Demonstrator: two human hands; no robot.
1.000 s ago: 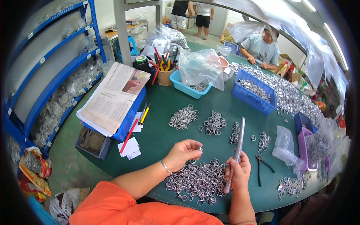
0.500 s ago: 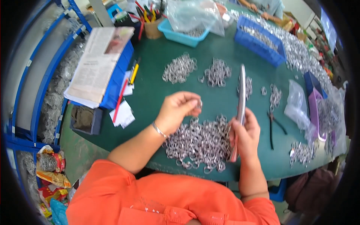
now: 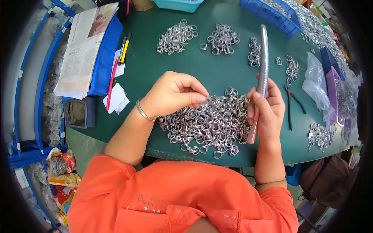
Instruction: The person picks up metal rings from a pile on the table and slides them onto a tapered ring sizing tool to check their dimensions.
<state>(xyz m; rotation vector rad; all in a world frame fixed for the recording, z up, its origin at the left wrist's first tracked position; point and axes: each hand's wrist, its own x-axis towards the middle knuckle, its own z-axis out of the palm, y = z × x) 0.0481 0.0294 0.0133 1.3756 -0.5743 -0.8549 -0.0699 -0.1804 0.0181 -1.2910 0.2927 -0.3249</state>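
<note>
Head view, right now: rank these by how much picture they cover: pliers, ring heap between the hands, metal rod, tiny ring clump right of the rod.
Largest to smallest:
ring heap
metal rod, partly covered
pliers
tiny ring clump

1. The left forearm [image 3: 134,134] slants up and rightward, its elbow bent.
2. The left hand [image 3: 175,93] shows its back, fingers curved rightward, thumb and index fingertips close together.
3. The right forearm [image 3: 270,159] points nearly straight ahead.
4. The right hand [image 3: 270,110] curls in a closed grip, its thumb angled forward.
5. The 2 hands are well apart.
</note>
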